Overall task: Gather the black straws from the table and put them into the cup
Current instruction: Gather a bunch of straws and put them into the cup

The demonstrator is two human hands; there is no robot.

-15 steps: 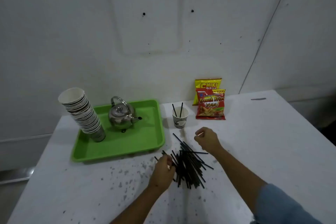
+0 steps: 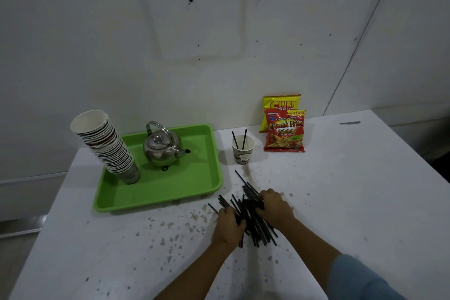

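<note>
Black straws point(image 2: 253, 217) between left hand point(image 2: 227, 226), right hand point(image 2: 275, 207)

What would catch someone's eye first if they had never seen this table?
Probably the pile of black straws at the near middle of the table, with the left hand and right hand pressing in from either side. Next, the bright green tray on the left, carrying a metal kettle and a leaning stack of paper cups.

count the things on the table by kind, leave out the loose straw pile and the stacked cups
snack bags: 2
kettle: 1
green tray: 1
single cup beside the tray: 1
straws standing in that cup: 2
total: 7
</note>
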